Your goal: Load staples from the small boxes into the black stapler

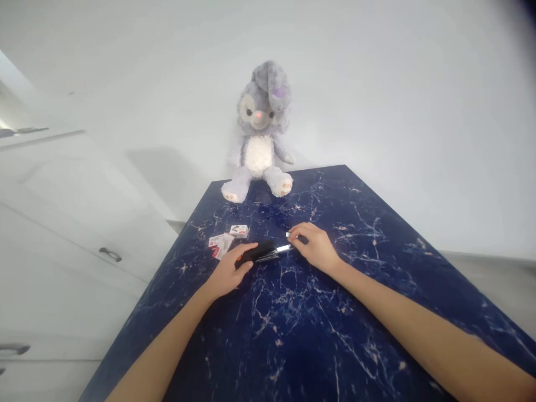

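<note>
My left hand (228, 273) is wrapped round the near end of a black stapler (264, 249) with an orange spot, held low over the blue tabletop. A shiny metal bar (283, 248) reaches from the stapler toward the right. Just beyond the bar's end, the fingers of my right hand (312, 244) are pinched on a small silvery strip (288, 234), too small to make out fully. Behind my left hand lie a small white and red box (239, 231) and some white and red paper or card pieces (221, 243).
A grey plush rabbit (258, 156) sits at the far edge of the dark blue marbled table (293, 324), against a pale wall. White drawers with dark handles (110, 255) stand to the left of the table.
</note>
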`<act>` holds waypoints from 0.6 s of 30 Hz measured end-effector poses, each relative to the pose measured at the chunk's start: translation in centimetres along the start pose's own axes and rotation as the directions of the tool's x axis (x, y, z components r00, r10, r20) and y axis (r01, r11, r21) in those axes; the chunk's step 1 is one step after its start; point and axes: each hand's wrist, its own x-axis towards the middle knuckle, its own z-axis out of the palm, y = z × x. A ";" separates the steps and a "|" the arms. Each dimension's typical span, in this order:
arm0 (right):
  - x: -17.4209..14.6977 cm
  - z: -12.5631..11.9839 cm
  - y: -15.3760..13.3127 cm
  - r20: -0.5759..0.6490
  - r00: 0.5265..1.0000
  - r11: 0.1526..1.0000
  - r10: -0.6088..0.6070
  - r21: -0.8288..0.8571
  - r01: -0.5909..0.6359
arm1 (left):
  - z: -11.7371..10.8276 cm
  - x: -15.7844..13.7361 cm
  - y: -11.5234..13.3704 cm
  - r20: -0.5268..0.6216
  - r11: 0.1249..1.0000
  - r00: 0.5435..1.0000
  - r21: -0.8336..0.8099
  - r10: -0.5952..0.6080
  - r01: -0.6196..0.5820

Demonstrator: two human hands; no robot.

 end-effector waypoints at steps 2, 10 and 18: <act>0.5 -0.6 0.9 0.066 0.995 0.997 0.069 0.016 -0.070 | -0.3 -0.1 -0.2 -0.005 1.000 1.000 -0.003 0.012 -0.012; 0.7 -0.7 2.1 0.222 0.928 0.920 0.301 0.187 -0.343 | -0.1 0.1 -0.2 -0.010 0.999 0.999 0.039 0.036 -0.036; 1.1 -1.0 2.3 0.243 0.930 0.944 0.275 0.116 -0.309 | 0.2 0.1 -0.1 -0.045 0.991 0.996 0.106 0.082 -0.077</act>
